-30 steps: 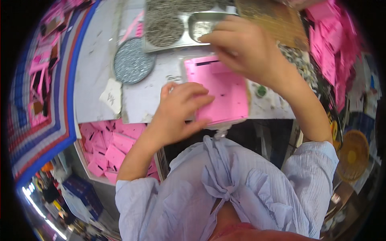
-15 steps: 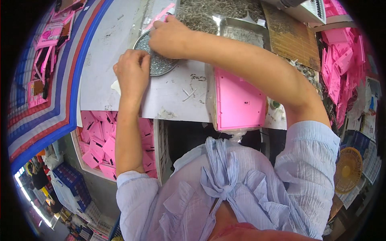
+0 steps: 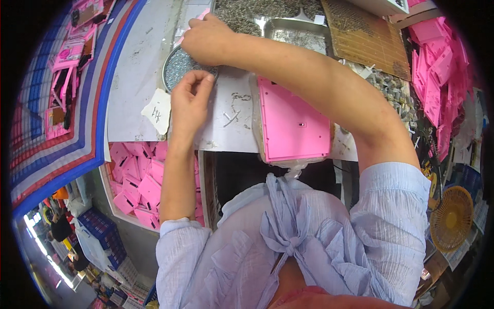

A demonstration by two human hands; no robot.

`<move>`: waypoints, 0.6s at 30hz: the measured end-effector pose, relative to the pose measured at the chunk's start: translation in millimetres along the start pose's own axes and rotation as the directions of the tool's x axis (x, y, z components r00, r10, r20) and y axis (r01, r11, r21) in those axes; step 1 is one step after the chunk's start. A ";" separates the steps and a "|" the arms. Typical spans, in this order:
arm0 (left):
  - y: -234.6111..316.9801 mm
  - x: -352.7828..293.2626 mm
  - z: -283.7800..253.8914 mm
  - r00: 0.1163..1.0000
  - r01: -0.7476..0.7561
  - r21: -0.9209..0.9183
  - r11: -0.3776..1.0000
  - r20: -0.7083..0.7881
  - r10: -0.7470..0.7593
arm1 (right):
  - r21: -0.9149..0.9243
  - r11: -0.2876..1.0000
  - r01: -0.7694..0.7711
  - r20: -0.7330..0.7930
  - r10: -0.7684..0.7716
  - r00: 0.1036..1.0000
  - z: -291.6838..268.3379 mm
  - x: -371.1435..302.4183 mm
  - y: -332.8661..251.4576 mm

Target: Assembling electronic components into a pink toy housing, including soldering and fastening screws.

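Note:
My left hand (image 3: 191,98) is over the near right edge of a round metal dish (image 3: 164,77) filled with small silvery pieces (image 3: 180,67). Its thumb and index finger are drawn together; anything between them is too small to make out. Reaching across from the right, my right hand (image 3: 210,41) is bent over the far side of the dish with curled fingers. Beside its fingertips a thin pink strip (image 3: 207,11) shows, partly covered by the hand. What the right fingers hold is hidden. A flat pink plastic panel (image 3: 293,123) lies near the table's front edge.
Behind the dish are a rectangular metal tray (image 3: 298,24) of small parts and a brown board (image 3: 365,36). Pink pieces (image 3: 429,67) are heaped at right. A box of pink parts (image 3: 136,180) sits below the table's edge. A torn paper scrap (image 3: 157,110) lies left of my wrist.
My left hand has moved right and nearer to me, off the dish's left edge, uncovering the paper scrap. The table scene has shifted slightly left in view. My right hand stays over the dish.

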State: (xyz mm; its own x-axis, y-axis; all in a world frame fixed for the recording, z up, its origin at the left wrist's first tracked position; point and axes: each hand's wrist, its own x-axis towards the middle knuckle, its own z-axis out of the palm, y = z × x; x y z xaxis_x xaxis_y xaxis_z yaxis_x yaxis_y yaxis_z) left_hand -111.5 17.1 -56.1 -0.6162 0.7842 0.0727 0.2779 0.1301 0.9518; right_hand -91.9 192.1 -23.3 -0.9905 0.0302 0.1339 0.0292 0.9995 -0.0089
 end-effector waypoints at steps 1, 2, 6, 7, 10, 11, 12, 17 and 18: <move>6.5 -4.1 2.8 0.996 0.083 -0.071 0.994 0.026 -0.081 | 0.011 1.000 -0.010 -0.005 0.010 1.000 -1.0 -0.9 0.7; 17.0 -9.4 2.5 0.985 0.167 -0.139 0.976 0.057 -0.160 | 0.024 1.000 -0.019 -0.011 0.019 1.000 -2.1 -0.9 1.4; 36.9 -18.6 5.6 0.924 0.380 -0.411 0.828 0.217 -0.316 | 0.074 0.996 -0.040 -0.124 0.049 0.991 -6.6 -7.6 12.6; 36.3 -19.3 6.8 0.914 0.403 -0.480 0.779 0.259 -0.313 | 0.052 0.998 -0.040 -0.095 0.045 0.994 -8.2 -7.0 12.4; 36.1 -17.3 11.5 0.884 0.463 -0.567 0.682 0.349 -0.310 | -0.011 1.000 -0.015 -0.029 0.015 0.999 -10.5 -5.7 7.7; 36.1 -17.4 13.2 0.889 0.455 -0.566 0.688 0.342 -0.306 | -0.031 0.999 0.012 -0.018 -0.012 1.000 -9.0 -4.0 1.9; 35.5 -18.7 16.0 0.891 0.449 -0.566 0.691 0.337 -0.303 | -0.051 0.998 0.037 -0.003 -0.038 0.999 -7.4 -2.4 -2.2; 33.1 -28.2 27.0 0.914 0.394 -0.487 0.780 0.295 -0.277 | 0.029 0.999 0.017 0.028 -0.018 0.999 -2.0 3.4 -6.9; 32.7 -30.9 29.1 0.927 0.358 -0.426 0.831 0.266 -0.263 | 0.042 0.999 0.008 -0.004 -0.008 1.000 -4.0 1.5 -7.5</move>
State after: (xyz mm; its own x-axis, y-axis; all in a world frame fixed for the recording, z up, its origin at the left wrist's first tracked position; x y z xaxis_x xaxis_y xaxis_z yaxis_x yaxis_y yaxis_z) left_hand -61.9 14.8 -35.9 -0.4482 0.8547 -0.2619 -0.3033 0.1302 0.9439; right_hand -93.1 184.6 -19.1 -0.9902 0.0224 0.1381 0.0156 0.9986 -0.0499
